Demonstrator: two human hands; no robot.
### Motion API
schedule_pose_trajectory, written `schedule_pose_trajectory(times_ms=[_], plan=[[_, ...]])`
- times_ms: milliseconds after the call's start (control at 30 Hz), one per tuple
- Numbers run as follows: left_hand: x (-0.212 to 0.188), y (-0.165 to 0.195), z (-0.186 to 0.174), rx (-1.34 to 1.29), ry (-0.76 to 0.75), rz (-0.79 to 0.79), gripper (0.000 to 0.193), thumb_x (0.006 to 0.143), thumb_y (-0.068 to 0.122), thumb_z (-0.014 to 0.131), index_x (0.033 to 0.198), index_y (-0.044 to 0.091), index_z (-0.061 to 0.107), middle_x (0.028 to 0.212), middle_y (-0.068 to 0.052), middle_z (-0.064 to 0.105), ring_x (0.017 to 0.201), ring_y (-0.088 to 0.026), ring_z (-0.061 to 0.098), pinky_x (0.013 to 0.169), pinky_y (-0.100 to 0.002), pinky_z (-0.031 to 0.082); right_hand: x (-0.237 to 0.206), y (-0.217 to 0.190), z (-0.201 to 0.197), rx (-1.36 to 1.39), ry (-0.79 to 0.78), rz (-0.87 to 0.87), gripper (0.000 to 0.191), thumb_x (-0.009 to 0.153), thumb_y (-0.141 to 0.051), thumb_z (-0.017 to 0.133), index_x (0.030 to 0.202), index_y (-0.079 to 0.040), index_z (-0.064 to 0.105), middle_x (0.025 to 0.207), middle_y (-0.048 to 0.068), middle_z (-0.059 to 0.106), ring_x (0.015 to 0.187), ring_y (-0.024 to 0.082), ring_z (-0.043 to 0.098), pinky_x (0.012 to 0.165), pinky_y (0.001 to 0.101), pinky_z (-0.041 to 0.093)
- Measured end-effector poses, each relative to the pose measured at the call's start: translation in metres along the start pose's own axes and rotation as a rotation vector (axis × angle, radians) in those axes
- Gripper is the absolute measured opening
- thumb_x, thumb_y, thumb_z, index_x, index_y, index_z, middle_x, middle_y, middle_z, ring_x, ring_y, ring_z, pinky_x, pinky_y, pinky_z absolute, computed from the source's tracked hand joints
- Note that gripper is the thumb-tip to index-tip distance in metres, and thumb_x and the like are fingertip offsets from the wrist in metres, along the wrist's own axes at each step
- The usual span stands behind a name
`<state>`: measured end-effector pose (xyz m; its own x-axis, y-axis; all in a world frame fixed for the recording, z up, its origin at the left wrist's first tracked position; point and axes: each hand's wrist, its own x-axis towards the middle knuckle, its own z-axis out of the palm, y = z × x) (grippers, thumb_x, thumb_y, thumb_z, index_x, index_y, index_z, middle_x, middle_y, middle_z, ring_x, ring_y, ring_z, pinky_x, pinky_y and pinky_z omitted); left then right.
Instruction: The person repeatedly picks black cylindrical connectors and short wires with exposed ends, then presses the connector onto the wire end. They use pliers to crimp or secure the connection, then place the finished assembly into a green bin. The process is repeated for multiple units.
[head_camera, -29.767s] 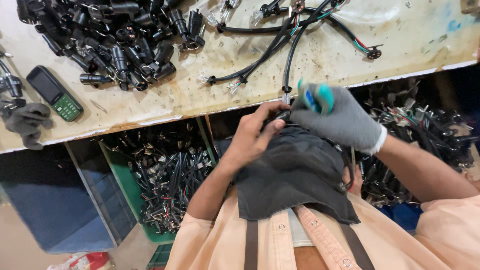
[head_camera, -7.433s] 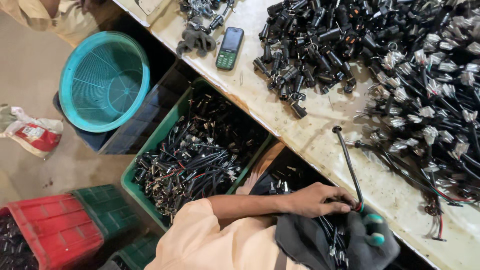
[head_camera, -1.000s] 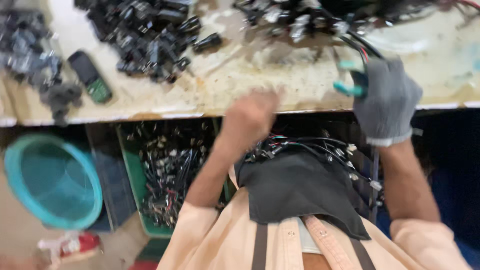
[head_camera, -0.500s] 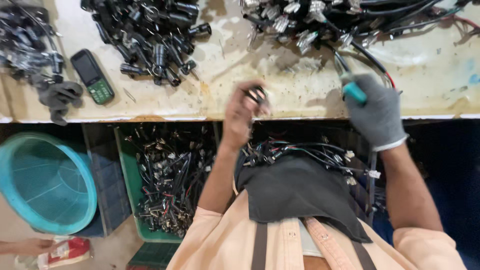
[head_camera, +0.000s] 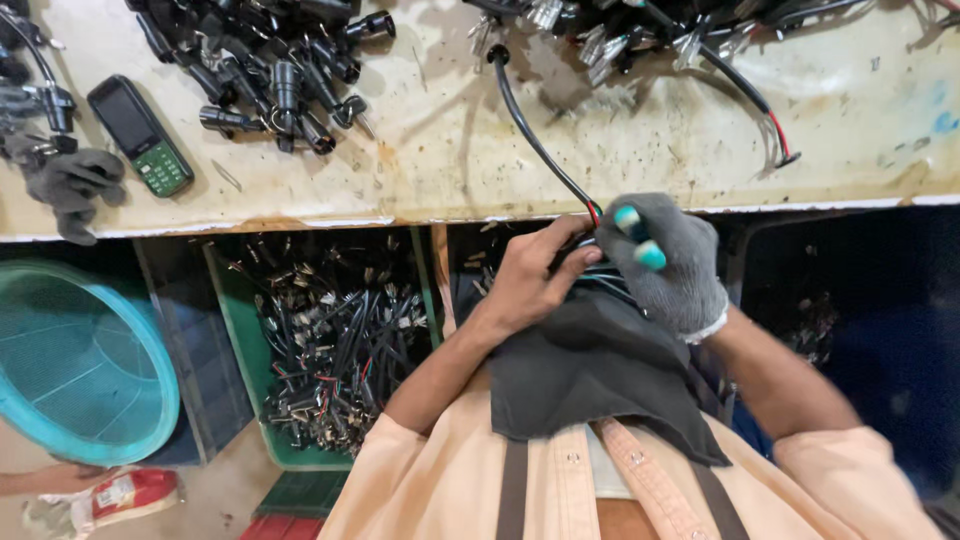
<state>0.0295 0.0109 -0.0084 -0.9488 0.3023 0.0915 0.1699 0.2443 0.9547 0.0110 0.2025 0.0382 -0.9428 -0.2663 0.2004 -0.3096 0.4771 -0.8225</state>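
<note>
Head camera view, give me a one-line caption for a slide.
Bare left hand and grey-gloved right hand work a black cable at the workbench edge, above a green crate of cable parts.

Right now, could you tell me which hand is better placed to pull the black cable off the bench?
Probably the left hand: bare, its fingers already on the black cable at the table edge. The gloved right hand holds a teal-handled tool.
</note>
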Motion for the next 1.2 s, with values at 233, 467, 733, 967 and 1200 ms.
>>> schedule_pose_trajectory(times_ms=[233,467,733,967,1200], plan=[[-0.012,-0.009,0.003,-0.338,-0.063,-0.029,0.028,0.104,0.024,0.067,0.123,0.003,0.067,0.108,-0.009,0.073,0.096,-0.018,0.073,0.091,-0.030,0.057,-0.005,-0.010,0.013,1.499,0.372,0.211,0.037,0.096,-0.032,0.064,0.068,-0.014,0.048,0.058,0.000,0.041,0.051,0.013,0.034,0.055,0.0318,0.031],[-0.020,0.002,0.008,-0.438,-0.024,-0.075,0.048,0.103,0.030,0.071,0.141,0.005,0.056,0.115,-0.013,0.073,0.100,-0.020,0.074,0.093,-0.029,0.055,-0.007,0.002,0.017,1.851,0.224,0.524,0.010,0.097,-0.018,0.059,0.092,-0.011,0.052,0.065,-0.001,0.041,0.050,0.010,0.033,0.048,0.0294,0.031],[-0.002,0.001,-0.008,0.755,-0.667,-0.070,0.061,0.096,0.036,0.072,0.149,0.015,0.050,0.093,-0.014,0.072,0.084,-0.034,0.071,0.069,-0.045,0.056,-0.009,0.060,-0.031,0.357,0.444,0.317,0.017,0.103,0.009,0.061,0.114,-0.004,0.061,0.095,0.006,0.063,0.078,0.014,0.060,0.070,0.0279,0.051],[0.103,-0.024,-0.058,0.327,0.460,0.030,0.045,0.101,0.030,0.071,0.126,0.003,0.045,0.073,0.000,0.063,0.057,-0.010,0.060,0.049,-0.032,0.048,-0.020,0.071,-0.026,-0.387,0.296,0.069,0.019,0.105,0.000,0.072,0.120,-0.005,0.063,0.108,0.014,0.072,0.096,0.027,0.074,0.084,0.0358,0.057],[0.087,0.001,-0.043,0.240,0.485,0.396,0.005,0.109,0.015,0.066,0.112,0.010,0.065,0.084,-0.002,0.069,0.063,-0.009,0.062,0.055,-0.023,0.047,-0.030,0.040,0.002,-0.027,0.498,0.135,0.020,0.105,-0.004,0.071,0.123,-0.007,0.063,0.101,0.010,0.074,0.074,0.025,0.070,0.069,0.0303,0.056]])
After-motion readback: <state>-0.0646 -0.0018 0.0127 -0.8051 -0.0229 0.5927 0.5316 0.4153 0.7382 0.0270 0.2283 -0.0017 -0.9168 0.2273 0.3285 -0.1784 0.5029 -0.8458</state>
